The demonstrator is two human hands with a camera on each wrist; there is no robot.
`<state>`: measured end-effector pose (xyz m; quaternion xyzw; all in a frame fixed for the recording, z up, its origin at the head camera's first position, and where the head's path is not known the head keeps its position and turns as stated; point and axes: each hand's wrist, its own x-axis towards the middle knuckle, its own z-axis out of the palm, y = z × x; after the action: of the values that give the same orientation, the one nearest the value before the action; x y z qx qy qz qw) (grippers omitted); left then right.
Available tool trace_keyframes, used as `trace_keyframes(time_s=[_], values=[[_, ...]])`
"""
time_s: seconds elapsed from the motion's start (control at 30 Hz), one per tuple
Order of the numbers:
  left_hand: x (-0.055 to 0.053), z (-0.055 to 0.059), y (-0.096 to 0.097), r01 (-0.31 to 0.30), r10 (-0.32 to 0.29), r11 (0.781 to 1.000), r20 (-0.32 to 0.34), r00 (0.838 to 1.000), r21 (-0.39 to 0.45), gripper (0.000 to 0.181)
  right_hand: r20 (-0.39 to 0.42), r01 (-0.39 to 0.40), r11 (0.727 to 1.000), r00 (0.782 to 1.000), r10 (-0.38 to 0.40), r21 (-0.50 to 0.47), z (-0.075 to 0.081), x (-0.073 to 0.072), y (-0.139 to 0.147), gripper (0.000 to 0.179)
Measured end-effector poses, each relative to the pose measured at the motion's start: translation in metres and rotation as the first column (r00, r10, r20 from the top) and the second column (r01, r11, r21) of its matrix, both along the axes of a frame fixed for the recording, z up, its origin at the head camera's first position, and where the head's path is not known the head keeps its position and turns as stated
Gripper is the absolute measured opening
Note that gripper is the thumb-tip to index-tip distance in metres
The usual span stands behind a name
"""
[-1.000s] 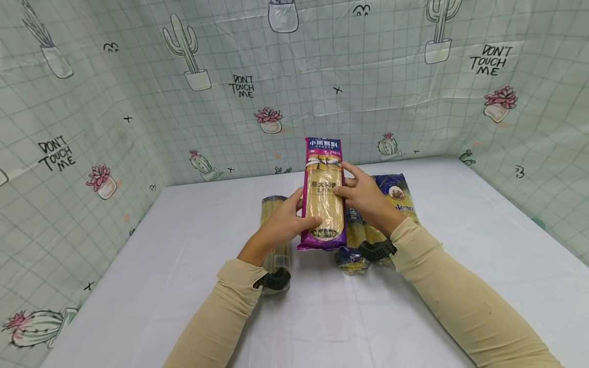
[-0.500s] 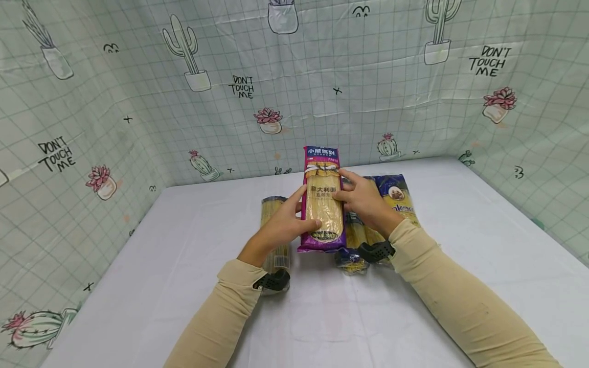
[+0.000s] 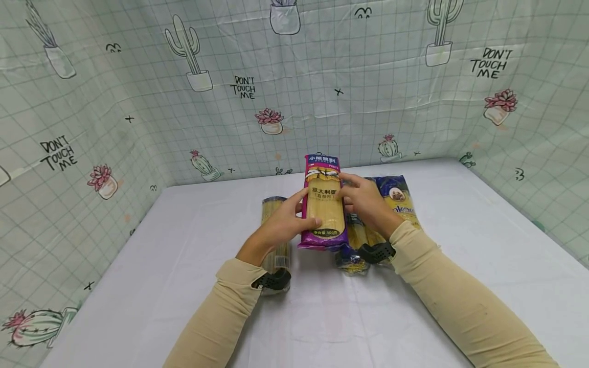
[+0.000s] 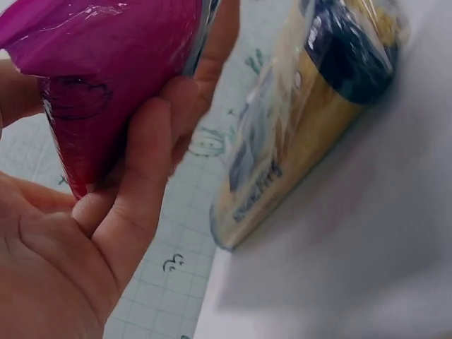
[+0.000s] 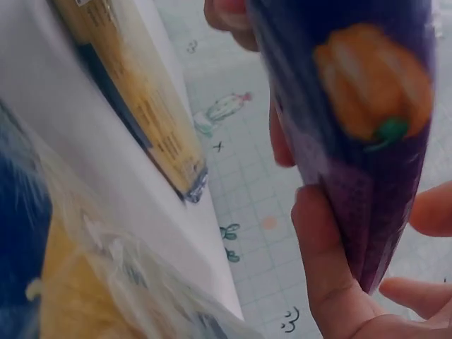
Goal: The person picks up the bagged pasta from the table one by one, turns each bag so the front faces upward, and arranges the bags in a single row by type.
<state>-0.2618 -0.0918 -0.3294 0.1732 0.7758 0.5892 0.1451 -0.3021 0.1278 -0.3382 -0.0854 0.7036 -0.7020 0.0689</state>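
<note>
In the head view a purple and blue bag of spaghetti (image 3: 325, 212) is held up over the table, its printed front with a clear window facing me. My left hand (image 3: 284, 224) grips its lower left side, thumb across the front and fingers behind. Higher on the opposite edge, my right hand (image 3: 368, 203) pinches it between thumb and fingers. The left wrist view shows curled fingers (image 4: 145, 155) against the pink side of the bag (image 4: 120, 42). From the right wrist, the bag's blue and purple side (image 5: 353, 169) with a pumpkin picture appears between the fingers.
A clear pack of long pasta (image 3: 277, 258) lies on the white table (image 3: 202, 245), partly behind my left wrist. Blue and yellow pasta bags (image 3: 399, 197) lie to the right, partly covered by my right hand and wrist. A patterned cloth (image 3: 322, 66) hangs behind.
The top of the spaghetti bag has tipped lower, away from the upright. My right hand has come down slightly with it, while the left hand stays nearly where it was.
</note>
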Motion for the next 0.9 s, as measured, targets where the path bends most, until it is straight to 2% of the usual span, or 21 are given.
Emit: trace_keyframes(time_s=[0.2, 0.4, 0.57, 0.7, 0.9], values=[[0.002, 0.005, 0.003, -0.037, 0.037, 0.999, 0.040, 0.999, 0.004, 0.084, 0.021, -0.044, 0.994, 0.999, 0.047, -0.095, -0.003, -0.004, 0.003, 0.058], [0.003, 0.005, 0.001, -0.046, 0.048, 0.998, 0.042, 0.998, -0.038, 0.084, 0.071, -0.106, 0.981, 0.990, 0.119, -0.161, -0.005, -0.007, 0.003, 0.060], [0.002, 0.001, -0.003, -0.019, 0.024, 0.997, 0.055, 0.998, -0.074, 0.082, 0.096, -0.197, 0.971, 0.973, 0.211, -0.133, -0.010, -0.008, 0.000, 0.064], [0.001, -0.003, -0.006, 0.004, 0.003, 0.995, 0.071, 0.997, -0.100, 0.080, 0.099, -0.200, 0.974, 0.973, 0.210, -0.108, -0.013, -0.006, -0.002, 0.063], [-0.002, -0.008, -0.008, 0.034, -0.028, 0.984, 0.039, 0.999, -0.175, 0.070, 0.111, -0.212, 0.975, 0.970, 0.218, -0.067, -0.015, -0.006, -0.004, 0.066]])
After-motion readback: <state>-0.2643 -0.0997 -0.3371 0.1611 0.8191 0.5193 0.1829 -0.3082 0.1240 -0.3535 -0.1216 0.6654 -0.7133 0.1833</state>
